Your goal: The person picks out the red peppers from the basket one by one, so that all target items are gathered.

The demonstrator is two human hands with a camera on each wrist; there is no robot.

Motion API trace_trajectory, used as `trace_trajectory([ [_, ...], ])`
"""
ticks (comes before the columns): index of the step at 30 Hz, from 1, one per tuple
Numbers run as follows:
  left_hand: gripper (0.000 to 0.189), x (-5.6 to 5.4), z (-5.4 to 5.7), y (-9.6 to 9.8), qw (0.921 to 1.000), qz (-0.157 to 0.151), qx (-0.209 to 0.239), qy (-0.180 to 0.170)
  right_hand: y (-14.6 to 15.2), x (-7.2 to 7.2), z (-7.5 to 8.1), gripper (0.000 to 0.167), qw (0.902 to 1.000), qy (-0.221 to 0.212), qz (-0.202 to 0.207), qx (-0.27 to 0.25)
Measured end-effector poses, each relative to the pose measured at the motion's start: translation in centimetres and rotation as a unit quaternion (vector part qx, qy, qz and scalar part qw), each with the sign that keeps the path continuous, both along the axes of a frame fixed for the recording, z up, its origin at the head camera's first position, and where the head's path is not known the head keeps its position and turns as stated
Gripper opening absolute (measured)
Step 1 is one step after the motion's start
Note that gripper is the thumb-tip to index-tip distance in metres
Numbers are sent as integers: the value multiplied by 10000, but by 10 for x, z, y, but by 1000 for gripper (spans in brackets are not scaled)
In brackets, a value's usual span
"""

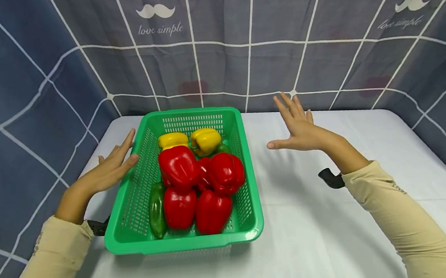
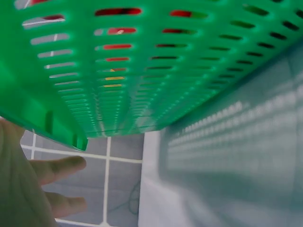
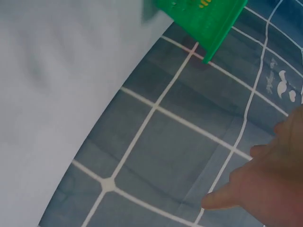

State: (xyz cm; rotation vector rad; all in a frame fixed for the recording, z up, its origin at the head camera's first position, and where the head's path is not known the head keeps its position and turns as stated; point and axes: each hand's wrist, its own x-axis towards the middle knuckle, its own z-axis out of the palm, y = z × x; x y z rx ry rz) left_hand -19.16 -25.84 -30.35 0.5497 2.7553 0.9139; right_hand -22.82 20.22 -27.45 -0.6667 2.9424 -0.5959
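Observation:
A green plastic basket (image 1: pixel 185 242) stands on the table and holds several red bell peppers (image 1: pixel 179 167), two yellow bell peppers (image 1: pixel 205 141) and a long green vegetable (image 1: pixel 157 209), perhaps a cucumber or chili. Part of another green item shows behind the red ones. My left hand (image 1: pixel 113 166) is beside the basket's left rim with its fingers extended; whether it touches the rim is hard to tell. In the left wrist view the slotted basket wall (image 2: pixel 118 71) fills the upper part. My right hand (image 1: pixel 299 128) hovers over the table right of the basket, fingers spread, holding nothing.
The white table (image 1: pixel 299 239) carries the basket on its left half. Dark grey curtain (image 1: pixel 223 66) with white grid lines encloses the back and both sides. A black strap piece (image 1: pixel 330 179) sticks out at the right wrist.

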Motion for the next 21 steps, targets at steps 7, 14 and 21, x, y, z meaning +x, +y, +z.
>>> trace_trajectory([
  [7, 63, -3, -9, 2, 9978, -123, 649, 70, -12, 1, -4, 112, 9993, 46, 305, -222],
  [14, 68, -3, -16, 3, 9957, -29, 888, -260, -22, 3, -9, 112, 9984, 75, 441, -344],
  [21, 76, -7, -22, 4, 9942, 37, 1039, -263, -36, 5, -15, 112, 9966, -107, 669, -470],
])
